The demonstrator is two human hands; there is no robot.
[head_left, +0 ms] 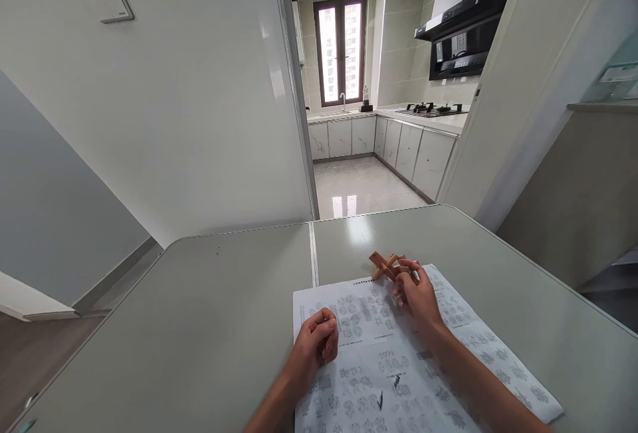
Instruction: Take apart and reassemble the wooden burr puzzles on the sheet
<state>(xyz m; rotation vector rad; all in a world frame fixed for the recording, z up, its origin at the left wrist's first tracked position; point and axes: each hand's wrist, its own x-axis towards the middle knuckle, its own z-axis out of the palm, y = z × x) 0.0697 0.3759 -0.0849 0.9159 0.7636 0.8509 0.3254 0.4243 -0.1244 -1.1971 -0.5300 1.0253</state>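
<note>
Several brown wooden puzzle pieces (383, 264) lie in a small crossed pile at the far edge of a printed paper sheet (359, 366). My right hand (416, 293) is over the right side of this pile, its fingers bent and pinched on a wooden piece that they partly cover. Resting on the left part of the sheet, my left hand (318, 337) is curled into a loose fist, with nothing visible in it. The sheet shows rows of small line drawings of interlocking shapes, and two dark marks near its lower middle.
The grey-green table (209, 327) has a pale seam (313, 254) running away from me. A white wall (189, 101) stands beyond its left half. Past the doorway are kitchen cabinets (340, 137), a gas stove (433, 109) and a window (341, 51).
</note>
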